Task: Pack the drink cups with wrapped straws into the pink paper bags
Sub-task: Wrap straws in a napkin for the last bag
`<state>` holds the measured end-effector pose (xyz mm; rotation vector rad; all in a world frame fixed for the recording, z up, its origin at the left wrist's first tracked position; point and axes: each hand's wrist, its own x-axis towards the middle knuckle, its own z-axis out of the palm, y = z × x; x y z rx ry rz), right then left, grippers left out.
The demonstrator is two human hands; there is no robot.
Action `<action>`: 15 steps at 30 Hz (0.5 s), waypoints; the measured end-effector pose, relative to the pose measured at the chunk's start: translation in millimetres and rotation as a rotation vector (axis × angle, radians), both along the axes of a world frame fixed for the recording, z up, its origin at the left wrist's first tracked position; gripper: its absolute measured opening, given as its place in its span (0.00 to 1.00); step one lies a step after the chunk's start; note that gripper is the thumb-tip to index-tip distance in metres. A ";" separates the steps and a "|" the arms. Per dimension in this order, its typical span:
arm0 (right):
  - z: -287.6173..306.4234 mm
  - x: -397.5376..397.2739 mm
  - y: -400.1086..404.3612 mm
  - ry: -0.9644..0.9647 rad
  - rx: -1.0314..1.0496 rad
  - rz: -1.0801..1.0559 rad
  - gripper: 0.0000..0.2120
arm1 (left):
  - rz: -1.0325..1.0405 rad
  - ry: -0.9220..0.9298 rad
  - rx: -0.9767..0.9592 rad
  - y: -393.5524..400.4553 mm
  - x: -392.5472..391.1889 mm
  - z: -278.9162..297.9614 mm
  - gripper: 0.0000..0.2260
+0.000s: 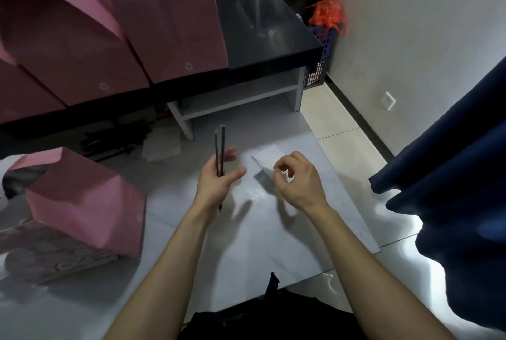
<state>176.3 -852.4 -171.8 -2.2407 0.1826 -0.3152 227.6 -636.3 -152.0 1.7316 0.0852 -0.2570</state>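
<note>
1. Left hand (216, 181) held two thin dark wrapped straws (220, 152) upright, fingers loosely curled round their lower part, thumb out.
2. Right hand (297, 181) was half-curled just beside the straws; it seemed to pinch a clear wrapper edge, but I couldn't tell for sure.
3. One pink paper bag (85, 203) stood at the left on the pale grey worktop (260, 230), top open, near the hands.
4. More tall pink paper bags (115, 27) stood in a row on the black counter (268, 25) behind; contents hidden.
5. No drink cup was visible anywhere.
6. Judgement: straws weren't bagged yet. Whether the back bags were packed couldn't be judged.
</note>
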 end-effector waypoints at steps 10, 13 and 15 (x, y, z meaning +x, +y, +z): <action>-7.9 14.7 -5.5 0.127 0.133 -0.155 0.11 | -0.086 -0.108 0.128 0.8 11.4 4.3 0.06; -23.6 32.4 -14.5 0.333 -0.246 -0.195 0.21 | -0.055 -0.123 0.125 17.1 10.7 3.6 0.06; -26.4 43.0 -17.3 0.419 -0.311 -0.155 0.17 | -0.081 -0.155 0.142 25.1 9.0 8.5 0.05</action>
